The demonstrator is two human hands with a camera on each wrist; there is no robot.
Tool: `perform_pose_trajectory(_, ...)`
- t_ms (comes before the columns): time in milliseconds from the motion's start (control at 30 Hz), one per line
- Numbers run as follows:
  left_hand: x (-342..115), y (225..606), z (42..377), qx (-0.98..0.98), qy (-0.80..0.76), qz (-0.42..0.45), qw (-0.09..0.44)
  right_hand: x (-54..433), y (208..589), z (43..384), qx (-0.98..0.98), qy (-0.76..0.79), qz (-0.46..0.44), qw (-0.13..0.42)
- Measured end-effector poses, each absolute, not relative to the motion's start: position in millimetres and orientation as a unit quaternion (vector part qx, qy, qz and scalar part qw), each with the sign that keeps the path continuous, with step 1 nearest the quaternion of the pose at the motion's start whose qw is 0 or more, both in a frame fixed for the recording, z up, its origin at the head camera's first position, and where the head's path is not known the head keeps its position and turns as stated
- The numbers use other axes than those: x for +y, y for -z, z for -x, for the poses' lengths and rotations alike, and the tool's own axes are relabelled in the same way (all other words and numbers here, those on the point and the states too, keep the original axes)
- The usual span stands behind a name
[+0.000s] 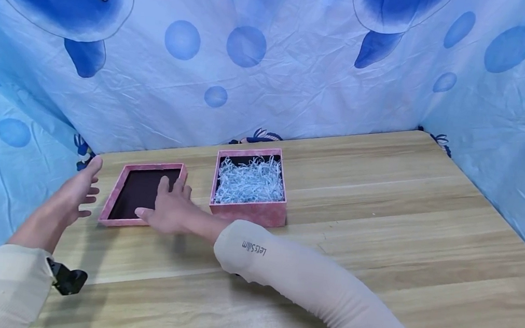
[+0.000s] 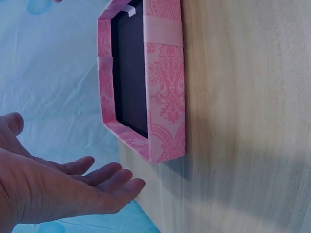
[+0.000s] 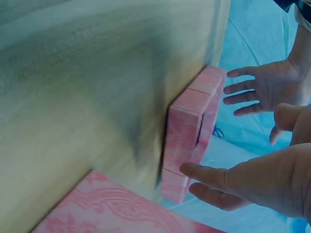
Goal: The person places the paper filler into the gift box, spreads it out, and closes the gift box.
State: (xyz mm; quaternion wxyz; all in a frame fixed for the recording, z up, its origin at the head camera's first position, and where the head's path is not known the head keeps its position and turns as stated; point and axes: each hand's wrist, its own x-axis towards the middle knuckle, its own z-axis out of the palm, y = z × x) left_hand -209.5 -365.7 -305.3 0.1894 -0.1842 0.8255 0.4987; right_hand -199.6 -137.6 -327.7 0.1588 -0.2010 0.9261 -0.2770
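A pink patterned box lid (image 1: 113, 202) with a dark inside lies hollow side up at the left of the table. My right hand (image 1: 171, 211) reaches over its right part with fingers extended; whether it touches the lid I cannot tell. To the lid's left my left hand (image 1: 74, 192) hovers, fingers spread and apart from it. In the left wrist view the lid (image 2: 165, 92) shows a paler band across its side, and the left hand (image 2: 63, 189) holds nothing. The right wrist view has the right hand (image 3: 262, 179) beside the lid (image 3: 182, 138), also holding nothing.
A pink box (image 1: 249, 212) filled with light blue shredded paper (image 1: 250, 181) stands right of the lid. Both rest on a wood-grain table (image 1: 378, 236). A blue curtain with whale and bubble prints (image 1: 294, 73) hangs behind and at both sides.
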Motion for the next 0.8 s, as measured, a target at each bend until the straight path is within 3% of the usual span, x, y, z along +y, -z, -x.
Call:
perform_pose_trajectory(233,-369.5,313.9,210.0,0.813,-0.517,0.182,0.197,-140.5,337.4,204.7,0.909,0.342,0.153,0.184)
perform_pose_trajectory(600,-363.4,316.9,214.1,0.805,-0.529,0.168,0.208,-148.0,345.5,207.1,0.813,0.514,0.053,0.268)
perform_pose_trajectory(800,-363.7,316.9,214.3,0.809,-0.523,0.164,0.213,-147.2,347.8,213.1,0.782,0.558,0.025,0.276)
